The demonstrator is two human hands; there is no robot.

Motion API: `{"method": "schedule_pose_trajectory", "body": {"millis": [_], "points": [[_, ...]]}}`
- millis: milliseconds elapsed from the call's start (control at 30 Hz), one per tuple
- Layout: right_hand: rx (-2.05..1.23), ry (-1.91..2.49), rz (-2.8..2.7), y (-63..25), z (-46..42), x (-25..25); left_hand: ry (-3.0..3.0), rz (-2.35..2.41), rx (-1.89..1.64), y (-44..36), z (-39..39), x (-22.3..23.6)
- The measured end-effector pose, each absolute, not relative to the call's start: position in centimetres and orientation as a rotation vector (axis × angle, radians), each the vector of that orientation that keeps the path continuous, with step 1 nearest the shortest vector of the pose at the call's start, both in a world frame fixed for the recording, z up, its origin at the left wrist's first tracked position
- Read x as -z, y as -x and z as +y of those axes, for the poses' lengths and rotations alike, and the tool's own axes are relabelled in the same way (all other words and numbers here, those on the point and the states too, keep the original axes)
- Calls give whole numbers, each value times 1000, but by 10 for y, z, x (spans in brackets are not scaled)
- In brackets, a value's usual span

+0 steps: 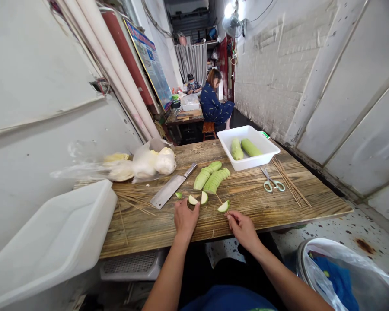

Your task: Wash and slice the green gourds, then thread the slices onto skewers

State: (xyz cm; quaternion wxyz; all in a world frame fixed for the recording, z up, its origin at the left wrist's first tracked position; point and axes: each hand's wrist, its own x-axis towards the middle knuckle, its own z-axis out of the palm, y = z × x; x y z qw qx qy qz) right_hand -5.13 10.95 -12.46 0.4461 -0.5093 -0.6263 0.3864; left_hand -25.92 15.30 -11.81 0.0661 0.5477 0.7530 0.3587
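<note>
At the lower middle of the frame, the right hand (pixel 243 226) pinches the near end of a thin wooden skewer (pixel 218 198) between thumb and forefinger. The skewer slants up and to the left, with a threaded squash slice (pixel 223 207), a green-rimmed half-round, just beyond the fingertips. To the left, the left hand (pixel 185 218) has its thumb and forefinger curved apart, their tips at the lower edge of a loose half-round (pixel 193 200); whether they grip it cannot be told. A second half-round (pixel 204 198) stands just right of that one.

Above the hands, at the centre of the frame, two rows of sliced squash (pixel 210 177) lie side by side on the wooden table (pixel 246 196). A cleaver (pixel 170 190) lies flat to their left, a green end piece (pixel 178 195) near its blade, and loose skewers (pixel 134 199) fan out farther left. Right of centre, a white tray (pixel 257 162) holds two whole squashes (pixel 250 147). Below it lie green-handled scissors (pixel 272 182), with a bundle of skewers (pixel 291 183) to their right. A seated person in dark blue (pixel 214 101) is at upper centre.
</note>
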Motion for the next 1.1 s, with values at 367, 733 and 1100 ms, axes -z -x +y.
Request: {"method": "schedule_pose_trajectory", "body": {"millis": [367, 733, 1100], "points": [[-939, 1262, -1582, 52, 110, 125, -1478, 1747, -1356, 265, 170, 127], [-936, 1239, -1678, 55, 96, 119, -597, 1195, -1454, 259, 161, 95], [-933, 1191, -1821, 68, 81, 113, -277, 1139, -1425, 258, 162, 87]]}}
